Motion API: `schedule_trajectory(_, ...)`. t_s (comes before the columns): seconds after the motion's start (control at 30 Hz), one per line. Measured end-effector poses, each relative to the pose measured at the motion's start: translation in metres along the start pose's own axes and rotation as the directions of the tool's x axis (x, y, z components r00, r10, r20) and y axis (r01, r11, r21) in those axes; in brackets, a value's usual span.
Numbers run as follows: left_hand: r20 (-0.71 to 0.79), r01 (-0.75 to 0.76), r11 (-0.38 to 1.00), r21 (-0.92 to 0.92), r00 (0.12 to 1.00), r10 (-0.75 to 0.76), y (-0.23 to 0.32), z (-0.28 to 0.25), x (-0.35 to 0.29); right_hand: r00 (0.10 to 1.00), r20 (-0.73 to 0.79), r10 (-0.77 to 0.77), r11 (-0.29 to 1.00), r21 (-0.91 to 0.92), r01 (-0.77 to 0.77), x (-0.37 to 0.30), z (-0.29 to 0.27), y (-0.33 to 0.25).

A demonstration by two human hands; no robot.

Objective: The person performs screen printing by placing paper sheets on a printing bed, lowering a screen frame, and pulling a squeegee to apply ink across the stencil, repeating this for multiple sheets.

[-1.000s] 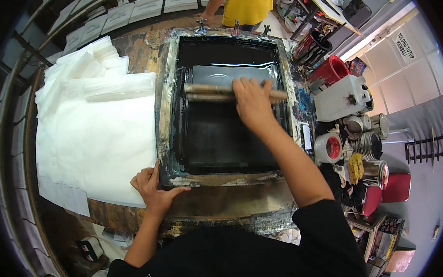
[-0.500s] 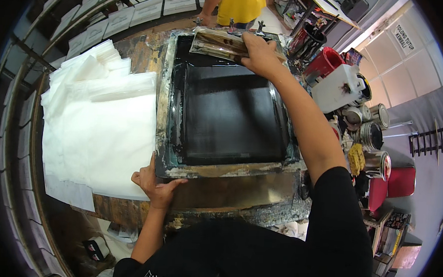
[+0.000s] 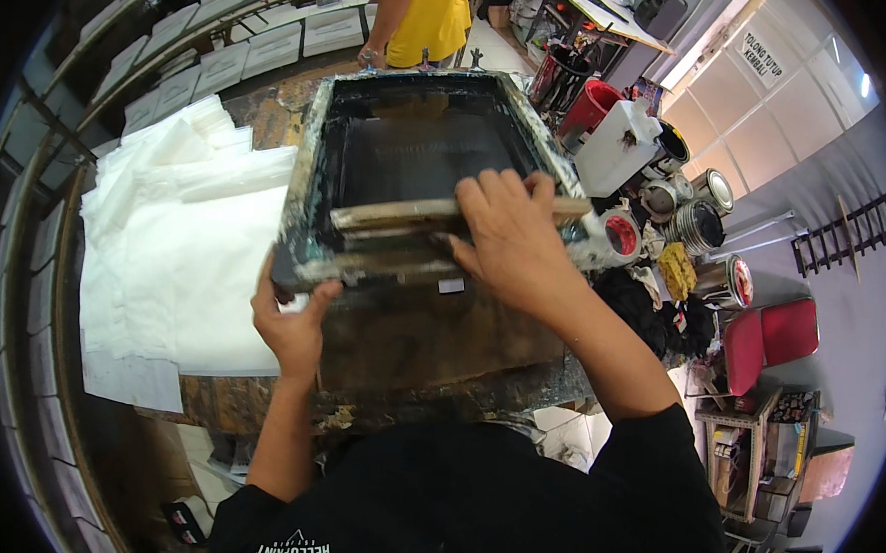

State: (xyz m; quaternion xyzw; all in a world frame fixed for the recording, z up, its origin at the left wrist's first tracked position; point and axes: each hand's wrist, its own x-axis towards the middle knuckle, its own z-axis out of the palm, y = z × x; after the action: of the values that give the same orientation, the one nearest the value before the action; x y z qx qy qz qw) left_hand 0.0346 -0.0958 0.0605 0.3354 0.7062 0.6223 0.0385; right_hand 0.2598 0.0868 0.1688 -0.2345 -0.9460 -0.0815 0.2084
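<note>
A screen printing frame (image 3: 308, 159), wooden and smeared with black ink, lies over the worktable, its near edge tilted up. My left hand (image 3: 293, 321) grips its near left corner between thumb and fingers. Inside the frame, close to the near rail, my right hand (image 3: 510, 235) is closed around a long wooden squeegee (image 3: 391, 214). The squeegee's lower edge is blurred, so I cannot tell whether it touches the dark mesh (image 3: 420, 150). A small white piece (image 3: 450, 287) shows on the dark board (image 3: 430, 341) just below the near rail.
A pile of white sheets (image 3: 183, 263) covers the table's left side. Racks with pale sheets (image 3: 244, 56) curve along the left and back. A person in a yellow shirt (image 3: 426, 20) stands beyond the table. To the right are a white jerrycan (image 3: 618, 151), paint cans (image 3: 694, 225) and a red chair (image 3: 775, 339).
My right hand has drawn the squeegee from the frame's far end to its near end. The frame's near edge has risen, with my left hand still at its corner.
</note>
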Motion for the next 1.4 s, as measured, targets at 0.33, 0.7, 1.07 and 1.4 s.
schedule_trajectory(0.33, -0.121, -0.124, 0.889, -0.441, 0.990, 0.078, -0.059, 0.075, 0.167, 0.921, -0.389, -0.028, 0.991, -0.132, -0.026, 0.109, -0.054, 0.038)
schedule_trajectory(0.7, 0.417, -0.617, 0.550, 0.563, 0.787, 0.456, -0.201, 0.217, 0.258, 0.958, -0.260, 0.123, 0.992, 0.016, -0.123, 0.143, -0.083, 0.036)
schedule_trajectory(1.07, 0.240, -0.241, 0.914, 0.327, 0.956, 0.166, -0.129, 0.119, 0.262, 0.910, -0.031, 0.412, 0.911, 0.023, -0.412, 0.160, -0.098, 0.028)
schedule_trajectory(1.4, -0.249, 0.098, 0.993, 0.073, 0.965, -0.077, -0.152, -0.132, 0.232, 0.927, -0.375, 0.021, 0.997, -0.058, -0.046, 0.117, -0.059, 0.042)
